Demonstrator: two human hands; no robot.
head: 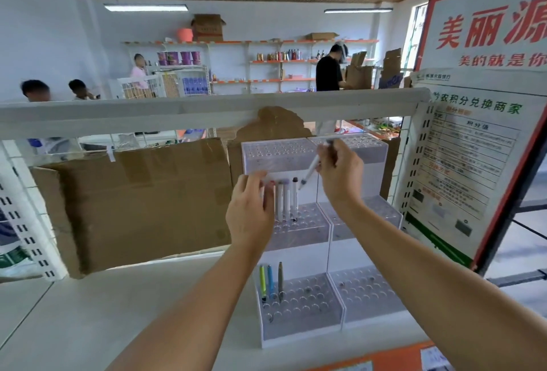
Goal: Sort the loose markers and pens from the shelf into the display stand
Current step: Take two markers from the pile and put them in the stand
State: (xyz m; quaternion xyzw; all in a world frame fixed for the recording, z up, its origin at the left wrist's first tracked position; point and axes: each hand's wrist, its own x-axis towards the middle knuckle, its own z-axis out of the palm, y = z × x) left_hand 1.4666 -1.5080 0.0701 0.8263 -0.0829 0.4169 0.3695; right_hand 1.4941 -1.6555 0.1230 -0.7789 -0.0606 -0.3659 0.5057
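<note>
White shelving point(124, 305) fills the near part of the shop, with torn brown cardboard point(133, 205) propped along its back under a pale rail point(207, 111). Farther off, orange-edged wall shelves point(266, 60) carry bottles and boxes, and several people stand about among them. A red-framed poster point(485, 33) with large red characters leans at the right, a printed notice point(470, 163) beneath it.

On the shelf stands the display stand point(313, 255), a white stepped rack in two side-by-side sections, each with three tiers of round holes. In the lowest tier of the left section three pens point(270, 282) stand upright near its left edge: one yellow-green, one blue, one grey-brown. In the middle tier of that section a short row of white markers point(285, 199) stands upright, their caps in differing colours.

The left hand point(251, 211) is raised just beside that row, its fingers fairly straight and lying against the leftmost markers; I cannot tell whether it closes on any of them. The right hand point(340, 175) is higher, in front of the top tier, pinching a white marker point(310, 171) between thumb and fingers. That marker is tilted, its grey-capped lower end pointing down and left, close to the top of the rightmost standing marker.
</note>
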